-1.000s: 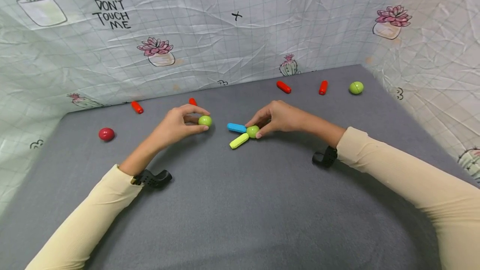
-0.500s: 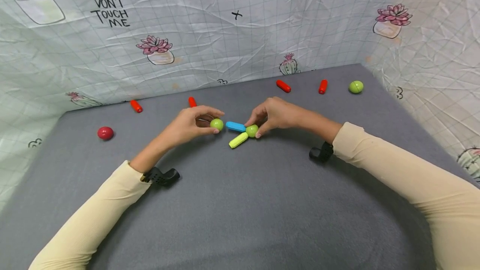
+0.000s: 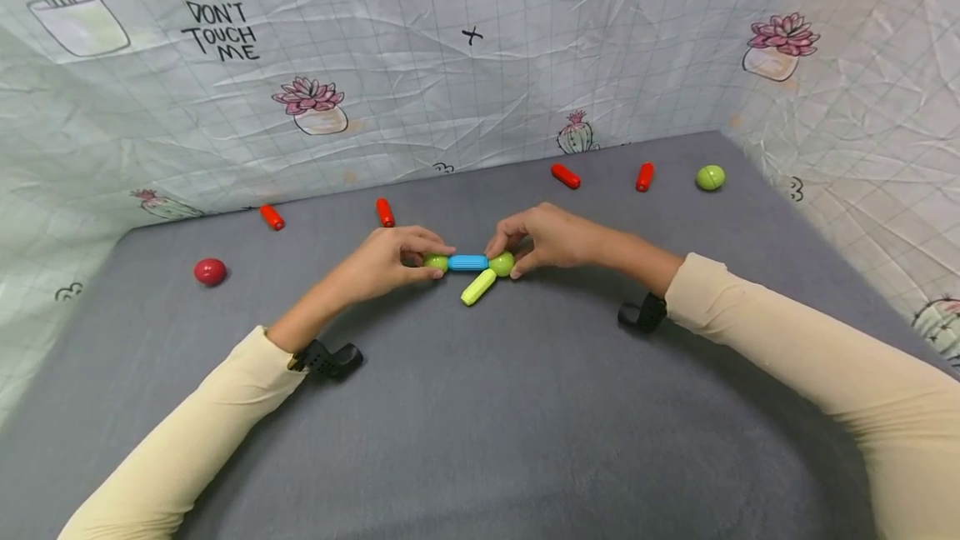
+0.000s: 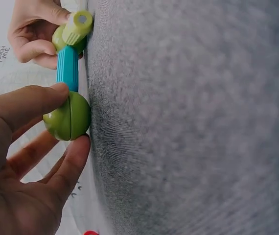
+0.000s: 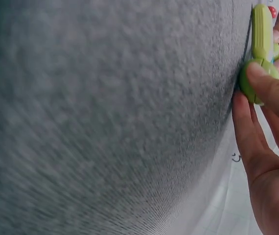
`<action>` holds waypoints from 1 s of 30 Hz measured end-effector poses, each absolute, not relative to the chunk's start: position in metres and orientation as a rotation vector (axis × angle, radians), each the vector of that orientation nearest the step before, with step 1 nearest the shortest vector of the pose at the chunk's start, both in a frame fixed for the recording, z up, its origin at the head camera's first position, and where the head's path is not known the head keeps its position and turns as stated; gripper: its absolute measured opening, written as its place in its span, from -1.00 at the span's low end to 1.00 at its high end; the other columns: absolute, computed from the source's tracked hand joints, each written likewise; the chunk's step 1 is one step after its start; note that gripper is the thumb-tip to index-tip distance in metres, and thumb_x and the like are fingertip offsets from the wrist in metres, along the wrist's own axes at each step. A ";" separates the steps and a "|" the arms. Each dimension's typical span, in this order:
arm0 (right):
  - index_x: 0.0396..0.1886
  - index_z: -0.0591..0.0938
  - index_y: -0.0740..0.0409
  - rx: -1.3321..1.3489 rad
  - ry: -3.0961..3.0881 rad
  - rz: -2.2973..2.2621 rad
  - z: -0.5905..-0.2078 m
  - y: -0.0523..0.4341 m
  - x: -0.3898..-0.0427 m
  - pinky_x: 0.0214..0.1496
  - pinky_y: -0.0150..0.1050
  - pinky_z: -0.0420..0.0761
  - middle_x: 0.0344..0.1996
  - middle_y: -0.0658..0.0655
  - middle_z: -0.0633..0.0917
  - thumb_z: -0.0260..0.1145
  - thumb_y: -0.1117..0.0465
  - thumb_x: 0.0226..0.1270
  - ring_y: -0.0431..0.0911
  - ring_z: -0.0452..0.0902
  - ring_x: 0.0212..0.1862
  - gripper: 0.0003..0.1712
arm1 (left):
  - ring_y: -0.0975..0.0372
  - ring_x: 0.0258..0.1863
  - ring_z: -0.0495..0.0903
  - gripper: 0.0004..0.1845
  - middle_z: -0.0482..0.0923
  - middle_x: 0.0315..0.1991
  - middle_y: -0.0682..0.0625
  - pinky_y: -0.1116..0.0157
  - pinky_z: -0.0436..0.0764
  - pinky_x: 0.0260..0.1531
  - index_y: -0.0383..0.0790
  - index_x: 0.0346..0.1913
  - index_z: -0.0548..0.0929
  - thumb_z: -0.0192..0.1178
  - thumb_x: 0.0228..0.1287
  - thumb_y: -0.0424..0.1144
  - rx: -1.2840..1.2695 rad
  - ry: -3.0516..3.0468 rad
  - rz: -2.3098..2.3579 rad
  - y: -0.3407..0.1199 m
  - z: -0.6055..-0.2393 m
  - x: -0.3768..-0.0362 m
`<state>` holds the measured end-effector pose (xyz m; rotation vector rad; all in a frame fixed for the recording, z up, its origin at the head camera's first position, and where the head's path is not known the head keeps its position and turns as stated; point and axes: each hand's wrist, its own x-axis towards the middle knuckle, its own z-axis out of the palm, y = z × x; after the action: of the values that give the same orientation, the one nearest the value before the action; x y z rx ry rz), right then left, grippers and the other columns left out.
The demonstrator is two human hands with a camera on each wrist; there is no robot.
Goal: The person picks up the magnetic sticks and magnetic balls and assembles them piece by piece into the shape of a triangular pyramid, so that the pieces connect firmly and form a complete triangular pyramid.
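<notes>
My left hand (image 3: pixel 393 261) pinches a green ball (image 4: pixel 71 117) between thumb and fingers. This ball meets the left end of a ridged blue rod (image 3: pixel 468 262). At the rod's right end sits a second green ball (image 3: pixel 501 264), which my right hand (image 3: pixel 551 240) pinches. A yellow-green rod (image 3: pixel 478 287) sticks out from that second ball toward the front left; its end shows a grey disc in the left wrist view. Fingers partly cover both balls. The joined pieces lie low, close over the grey cloth in both wrist views.
Behind the hands lie several red rods, one of them (image 3: pixel 385 212) just past my left hand and another (image 3: pixel 566 176) at the back right. A red ball (image 3: pixel 210 272) rests at the left, a green ball (image 3: pixel 710 177) at the far right. A printed cloth (image 3: pixel 465 90) hangs behind the table.
My left hand has moved right with its green ball until the ball meets the blue rod's left end. The blue rod has turned level. My right hand has stayed nearly in place.
</notes>
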<state>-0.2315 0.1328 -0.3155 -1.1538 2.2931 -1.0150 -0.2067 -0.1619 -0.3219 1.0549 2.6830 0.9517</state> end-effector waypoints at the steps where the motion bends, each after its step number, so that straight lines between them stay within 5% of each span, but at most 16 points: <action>1: -0.07 0.71 0.18 -1.152 2.289 -1.026 -0.316 0.133 -0.231 0.09 -0.23 0.69 0.09 0.12 0.73 0.55 0.43 0.14 -0.04 0.67 0.13 -0.65 | 0.16 -0.14 0.73 -0.62 0.70 0.06 -0.07 0.15 0.70 -0.14 -0.21 0.10 0.77 0.49 0.19 -0.33 1.047 2.675 0.964 -0.162 -0.323 -0.206; 12: 0.02 0.75 0.11 -1.077 2.403 -1.064 -0.320 0.131 -0.227 0.12 -0.21 0.68 -0.04 0.02 0.77 0.58 0.29 0.16 -0.12 0.69 0.06 -0.60 | 0.17 -0.13 0.71 -0.67 0.75 -0.07 -0.06 0.31 0.71 -0.08 -0.27 -0.02 0.80 0.52 0.11 -0.43 0.929 2.600 1.145 -0.162 -0.325 -0.209; 30: -0.04 0.82 0.05 -0.995 2.476 -1.056 -0.321 0.127 -0.228 -0.07 -0.32 0.71 -0.09 -0.01 0.78 0.67 0.27 0.02 -0.17 0.75 -0.09 -0.58 | 0.11 -0.08 0.75 -0.64 0.76 -0.08 -0.12 0.18 0.71 -0.03 -0.30 0.02 0.77 0.53 0.12 -0.37 0.823 2.655 1.115 -0.160 -0.323 -0.214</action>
<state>-0.2285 0.1272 -0.3206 -0.9950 2.4757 -1.0560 -0.2139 -0.1596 -0.3230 0.8231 2.6545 1.1148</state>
